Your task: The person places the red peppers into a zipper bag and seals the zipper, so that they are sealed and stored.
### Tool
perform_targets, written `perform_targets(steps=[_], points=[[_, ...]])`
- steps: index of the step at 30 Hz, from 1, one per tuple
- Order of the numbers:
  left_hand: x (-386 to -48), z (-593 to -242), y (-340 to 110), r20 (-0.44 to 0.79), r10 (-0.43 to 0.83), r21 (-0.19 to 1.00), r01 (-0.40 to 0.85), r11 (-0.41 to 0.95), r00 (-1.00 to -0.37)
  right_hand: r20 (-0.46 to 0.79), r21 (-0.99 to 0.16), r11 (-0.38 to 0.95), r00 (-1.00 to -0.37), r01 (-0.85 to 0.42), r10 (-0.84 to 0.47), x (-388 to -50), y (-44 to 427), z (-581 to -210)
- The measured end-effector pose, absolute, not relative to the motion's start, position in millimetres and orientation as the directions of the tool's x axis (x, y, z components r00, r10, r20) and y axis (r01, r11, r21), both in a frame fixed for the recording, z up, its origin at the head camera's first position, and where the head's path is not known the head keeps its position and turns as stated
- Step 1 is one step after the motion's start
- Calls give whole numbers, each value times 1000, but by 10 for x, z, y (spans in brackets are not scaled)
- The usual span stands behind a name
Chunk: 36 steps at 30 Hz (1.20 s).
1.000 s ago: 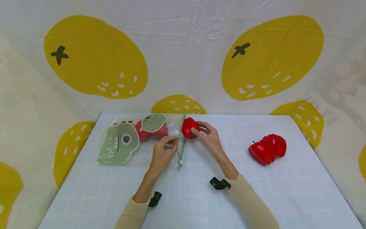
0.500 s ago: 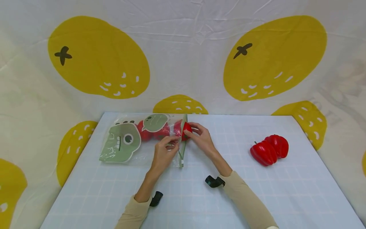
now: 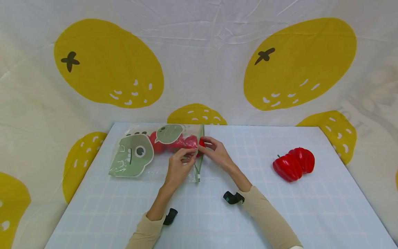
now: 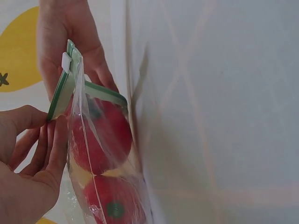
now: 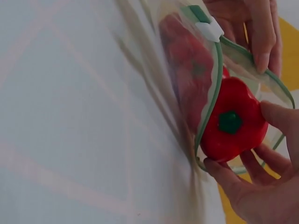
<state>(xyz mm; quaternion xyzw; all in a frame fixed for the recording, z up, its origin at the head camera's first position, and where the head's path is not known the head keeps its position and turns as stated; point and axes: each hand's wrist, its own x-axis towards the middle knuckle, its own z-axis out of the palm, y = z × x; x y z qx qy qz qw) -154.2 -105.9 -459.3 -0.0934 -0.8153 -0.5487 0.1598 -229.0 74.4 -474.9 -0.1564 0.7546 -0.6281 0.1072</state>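
Note:
A clear zip bag point(image 3: 158, 166) with a green dinosaur print lies on the table, several red vegetables inside it. My left hand point(image 3: 180, 166) pinches the bag's green rim point(image 4: 60, 95) near its mouth, holding one edge up. At the opening, my right hand point(image 3: 218, 154) grips a red bell pepper point(image 5: 233, 119) with its green stem end facing out. That pepper sits partly inside the mouth, the rim looping round it. A white slider point(image 5: 210, 29) is at one end of the rim. Through the plastic in the left wrist view, a red pepper point(image 4: 114, 200) shows.
Two more red bell peppers point(image 3: 287, 167) lie side by side on the right of the table point(image 3: 248, 221). A cloth point(image 3: 202, 69) with yellow fruit prints hangs behind the table's back edge.
My right hand has moved left, carrying the bell pepper from just outside the bag's rim into its mouth. The left hand keeps its pinch on the rim.

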Motion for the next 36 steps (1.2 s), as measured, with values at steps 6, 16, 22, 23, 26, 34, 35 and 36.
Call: perform_targets(steps=[6, 16, 22, 23, 26, 34, 35, 36], points=[[-1548, -4591, -1069, 368, -24, 863, 332, 380, -930, 6, -979, 179, -898, -94, -440, -2292, 726, -4758], [-1551, -4585, -1069, 365, -16, 863, 331, 382, -931, 59, -961, 205, -858, -188, -510, -2333, 689, -4767], [-1560, -4581, -1067, 365, -12, 863, 333, 379, -931, 42, -948, 240, -830, -208, -556, -2360, 680, -4765], [-1560, -4578, -1066, 360, -14, 865, 328, 381, -933, 40, -947, 241, -827, -210, -561, -2364, 679, -4762], [-1561, -4568, -1063, 347, -16, 869, 315, 382, -938, 35, -942, 256, -821, -218, -570, -2376, 673, -4751], [-1563, -4562, -1071, 351, -5, 859, 320, 400, -936, -4, -954, 240, -792, -180, -610, -2421, 660, -4716], [-1566, -4564, -1071, 354, -5, 857, 323, 401, -935, -7, -958, 230, -786, -172, -618, -2429, 658, -4717], [-1568, -4568, -1072, 362, -2, 854, 330, 402, -932, -14, -961, 222, -780, -162, -625, -2438, 656, -4721]])
